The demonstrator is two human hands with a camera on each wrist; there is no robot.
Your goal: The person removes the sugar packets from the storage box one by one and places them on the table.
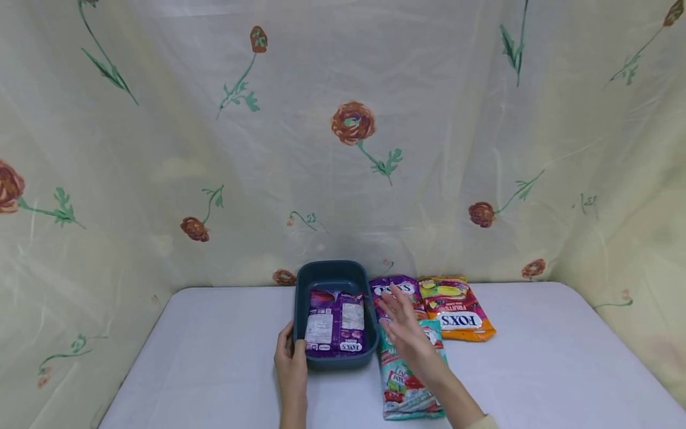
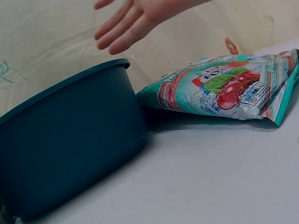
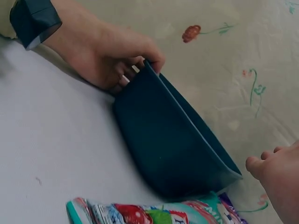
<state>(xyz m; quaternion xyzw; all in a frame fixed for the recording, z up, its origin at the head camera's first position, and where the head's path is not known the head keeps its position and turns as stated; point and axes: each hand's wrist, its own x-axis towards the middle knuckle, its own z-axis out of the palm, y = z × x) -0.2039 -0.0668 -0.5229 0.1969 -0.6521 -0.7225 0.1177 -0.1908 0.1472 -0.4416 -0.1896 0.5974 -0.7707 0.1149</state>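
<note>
My left hand (image 1: 292,357) grips the near-left corner of a dark teal plastic bin (image 1: 343,362), thumb over the rim and fingers against the outer wall, as the right wrist view shows too. Inside the bin lies a purple candy bag (image 1: 336,325), its printed back up. To the right of the bin, my right hand (image 1: 404,333) hovers with fingers spread and nothing in them. Below it a teal candy bag (image 1: 407,387) lies on the table, partly covered by that hand in the head view; the left wrist view shows its cherry-printed front (image 2: 215,88).
Behind the teal bag, a second purple candy bag (image 1: 393,286) lies against the bin's right side. Next to it is a yellow and orange candy bag (image 1: 455,310). A white-covered table (image 1: 225,357) holds everything, with a flowered curtain (image 1: 300,161) along the back and sides.
</note>
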